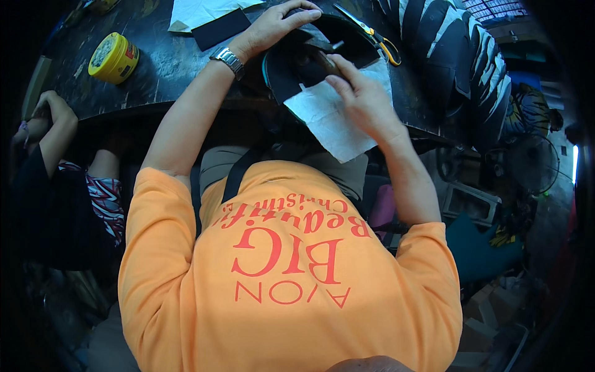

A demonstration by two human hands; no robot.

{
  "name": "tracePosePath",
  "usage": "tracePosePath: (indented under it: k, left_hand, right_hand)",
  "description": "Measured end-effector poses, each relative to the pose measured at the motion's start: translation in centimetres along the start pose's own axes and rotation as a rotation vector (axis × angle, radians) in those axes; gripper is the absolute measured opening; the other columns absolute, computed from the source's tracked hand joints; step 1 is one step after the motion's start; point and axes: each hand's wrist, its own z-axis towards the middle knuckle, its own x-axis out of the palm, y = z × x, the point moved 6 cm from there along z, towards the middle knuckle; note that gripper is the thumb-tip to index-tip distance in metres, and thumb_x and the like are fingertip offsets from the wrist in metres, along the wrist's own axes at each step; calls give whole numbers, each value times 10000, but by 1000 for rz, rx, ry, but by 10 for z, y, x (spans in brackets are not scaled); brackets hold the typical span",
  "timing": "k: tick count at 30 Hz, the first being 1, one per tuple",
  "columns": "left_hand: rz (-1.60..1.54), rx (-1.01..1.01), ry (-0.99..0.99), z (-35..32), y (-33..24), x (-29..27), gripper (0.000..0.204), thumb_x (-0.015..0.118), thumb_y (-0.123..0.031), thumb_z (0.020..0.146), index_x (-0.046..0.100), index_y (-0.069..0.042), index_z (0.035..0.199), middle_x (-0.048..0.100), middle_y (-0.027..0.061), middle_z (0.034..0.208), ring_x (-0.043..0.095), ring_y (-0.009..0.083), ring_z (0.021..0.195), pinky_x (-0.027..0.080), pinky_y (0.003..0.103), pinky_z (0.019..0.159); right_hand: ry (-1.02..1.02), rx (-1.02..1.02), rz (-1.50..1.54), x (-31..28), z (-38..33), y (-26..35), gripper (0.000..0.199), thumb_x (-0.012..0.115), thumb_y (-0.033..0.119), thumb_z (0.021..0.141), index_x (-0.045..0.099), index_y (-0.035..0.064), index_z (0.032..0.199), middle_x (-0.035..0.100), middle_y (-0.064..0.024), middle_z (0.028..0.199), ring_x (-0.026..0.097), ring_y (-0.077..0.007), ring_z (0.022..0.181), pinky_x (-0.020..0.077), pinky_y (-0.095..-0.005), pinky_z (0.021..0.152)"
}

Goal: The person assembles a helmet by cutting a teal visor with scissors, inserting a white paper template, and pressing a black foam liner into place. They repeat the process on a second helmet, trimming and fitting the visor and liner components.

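A black curved workpiece with a white fabric lining (331, 121) stands at the table edge in front of me. My left hand (279, 28), with a metal watch on the wrist, grips the far left part of its rim; the fingertips are partly hidden. My right hand (365, 102) is closed around the handle of a hammer (323, 60). The hammer's dark metal head is over the hollow of the workpiece. Whether it touches the material, I cannot tell. Scissors with yellow-and-black handles (387, 49) lie just beyond the workpiece on the right.
On the dark table (167, 53) stand a yellow tub (114, 59) at the left and a stack of black-and-white pieces (449, 56) at the right. A black rectangle (220, 29) lies by white sheets (211, 9). Another person's arm (56, 121) rests at the left edge.
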Motion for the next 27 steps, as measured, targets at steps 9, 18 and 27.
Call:
tracePosePath:
  k: [9, 18, 27]
  left_hand:
    - [147, 17, -11, -4, -7, 5, 316, 625, -316, 997, 651, -37, 1142, 670, 53, 1040, 594, 127, 992, 475, 297, 910]
    - [206, -36, 9, -4, -13, 10, 322, 650, -337, 973, 668, -46, 1107, 693, 77, 1003, 625, 142, 946, 498, 308, 875]
    - [286, -62, 11, -7, -19, 10, 322, 667, -341, 958, 672, -62, 1118, 700, 88, 1026, 641, 173, 972, 500, 324, 897]
  right_hand:
    - [54, 21, 118, 2, -27, -2, 399, 597, 248, 1008, 547, 149, 1392, 692, -211, 940, 689, -354, 821, 524, -371, 727]
    - [103, 187, 176, 3, -55, -22, 374, 608, 259, 996, 585, 146, 1352, 686, -228, 839, 690, -399, 762, 531, -404, 720]
    - [-121, 208, -10, -23, -50, -57, 376, 601, 298, 995, 576, 183, 1352, 701, -237, 915, 686, -439, 869, 541, -463, 751]
